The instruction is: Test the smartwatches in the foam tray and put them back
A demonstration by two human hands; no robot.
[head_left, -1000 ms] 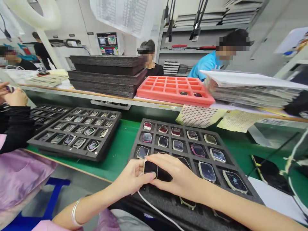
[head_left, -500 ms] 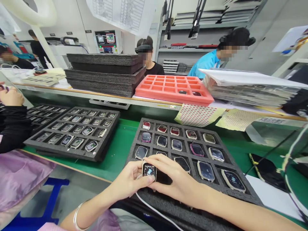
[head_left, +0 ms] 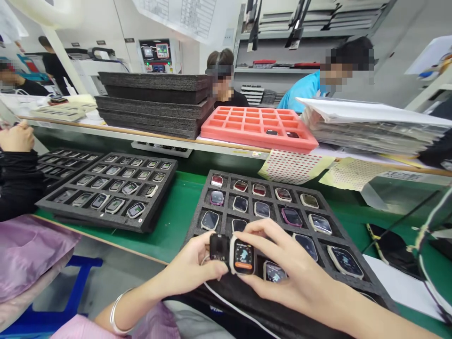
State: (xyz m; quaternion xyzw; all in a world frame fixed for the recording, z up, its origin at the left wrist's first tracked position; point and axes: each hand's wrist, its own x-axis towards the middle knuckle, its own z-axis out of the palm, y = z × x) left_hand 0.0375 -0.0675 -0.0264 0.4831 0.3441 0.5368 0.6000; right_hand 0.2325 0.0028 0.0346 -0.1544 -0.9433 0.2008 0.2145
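My right hand pinches a smartwatch by its edges, its screen lit with an orange bar at the bottom. Just to its left, my left hand is closed around a small black block with gold-looking contacts along its lower edge. A white cable runs from under that hand toward me. Block and watch are side by side; whether they touch is hard to tell. Beneath my hands lies a black foam tray with watches in its pockets, some hidden by my right hand.
Another foam tray of watches lies left on the green table. The shelf in front carries stacked black foam, a red tray and a paper pile. A phone lies right. A co-worker's hand is at far left.
The watch has come away from the block in my left hand, moving right in my right hand. The block's face is now exposed. An orange bar now shows on the watch's screen.
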